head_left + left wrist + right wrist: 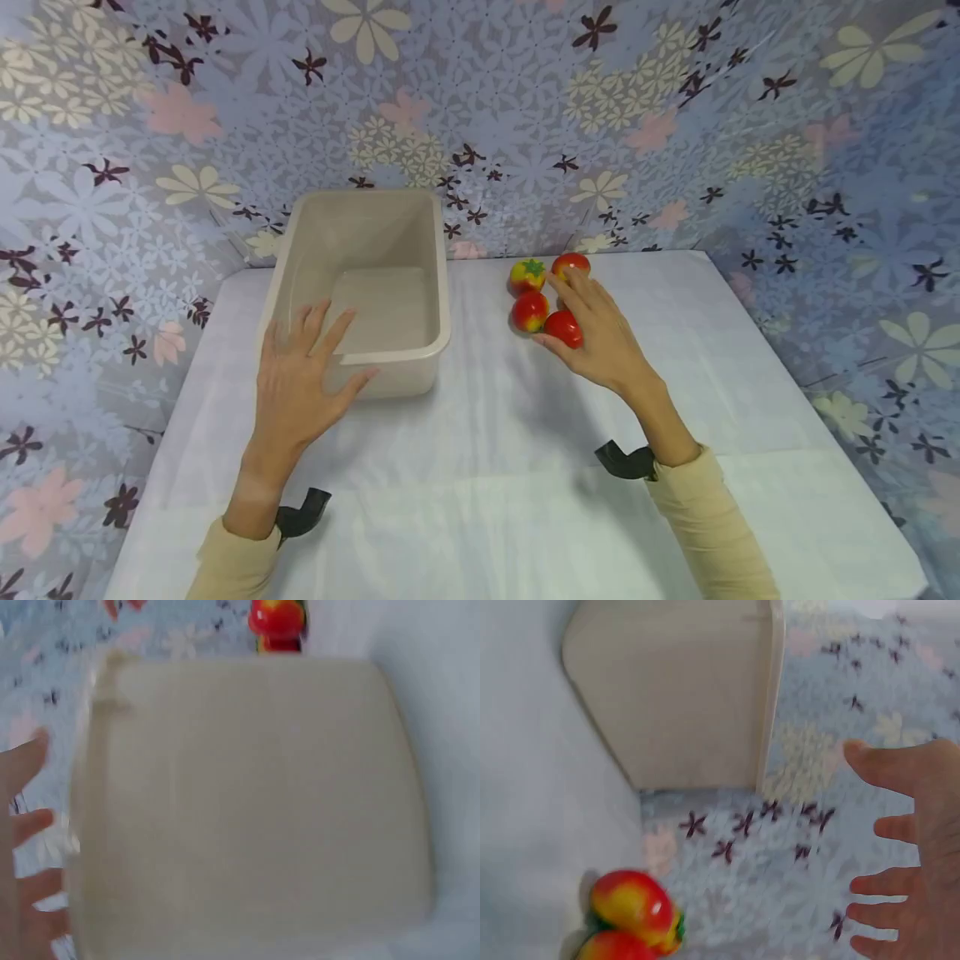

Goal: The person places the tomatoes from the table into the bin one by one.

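Observation:
Several small red and yellow toy fruits lie close together at the back of the table. One has a green leafy cap [527,277], beside a round red-yellow fruit [530,312]. A red fruit [564,330] and another red one behind [572,264] are partly covered by my right hand [600,333]. That hand hovers over the cluster, fingers extended and thumb apart, holding nothing. My left hand [296,404] is spread over the near left part of a beige plastic bin [405,379]; I cannot tell whether it touches the rim. The bin's inside shows no contents.
A white cloth [480,533] covers the table. Behind and at both sides hangs a floral-patterned sheet [510,125], close to the table's back edge. Black straps [628,462] sit at both wrists. The bin's tall wall [675,712] stands left of the fruits.

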Tool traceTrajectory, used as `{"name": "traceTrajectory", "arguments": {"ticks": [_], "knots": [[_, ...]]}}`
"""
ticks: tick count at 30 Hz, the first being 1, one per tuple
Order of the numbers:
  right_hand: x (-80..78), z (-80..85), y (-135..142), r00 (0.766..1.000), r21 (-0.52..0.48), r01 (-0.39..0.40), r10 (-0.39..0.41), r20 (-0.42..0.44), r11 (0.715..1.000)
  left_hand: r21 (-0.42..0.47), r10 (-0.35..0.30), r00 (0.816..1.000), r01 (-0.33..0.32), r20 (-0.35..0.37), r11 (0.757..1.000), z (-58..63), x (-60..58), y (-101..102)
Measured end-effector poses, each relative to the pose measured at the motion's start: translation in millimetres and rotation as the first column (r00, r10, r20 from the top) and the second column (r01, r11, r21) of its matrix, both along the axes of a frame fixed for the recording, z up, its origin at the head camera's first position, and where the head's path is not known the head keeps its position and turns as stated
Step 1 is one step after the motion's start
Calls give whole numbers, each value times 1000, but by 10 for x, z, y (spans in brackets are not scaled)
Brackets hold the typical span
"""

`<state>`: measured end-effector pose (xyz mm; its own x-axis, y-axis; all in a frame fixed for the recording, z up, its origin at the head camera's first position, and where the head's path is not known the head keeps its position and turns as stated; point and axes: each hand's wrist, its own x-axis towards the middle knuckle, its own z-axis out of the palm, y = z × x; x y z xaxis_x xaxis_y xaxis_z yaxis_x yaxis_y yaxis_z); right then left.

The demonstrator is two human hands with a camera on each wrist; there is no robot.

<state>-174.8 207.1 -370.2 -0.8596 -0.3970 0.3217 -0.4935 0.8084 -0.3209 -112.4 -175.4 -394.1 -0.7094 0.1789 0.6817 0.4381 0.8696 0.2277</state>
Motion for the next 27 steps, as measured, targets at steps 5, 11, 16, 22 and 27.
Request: {"name": "traceTrajectory", "arguments": {"ticks": [5,11,16,22,27], "knots": [[-66,-107,158,997,-102,75,-74,12,992,341,-36,979,104,-199,934,-128,-61,-219],[-154,-299,362,988,-160,145,-135,71,976,547,-25,961,178,-275,818,-163,-110,-331],[-206,-549,531,973,-177,219,-202,109,960,648,-54,968,206,-245,733,-154,-76,-274],[-222,-762,656,970,-188,238,-222,100,953,690,-53,946,271,-319,672,-276,-115,-189],[-276,-907,767,956,-263,286,-255,146,921,759,-102,937,331,-334,560,-418,-143,-146]]}}
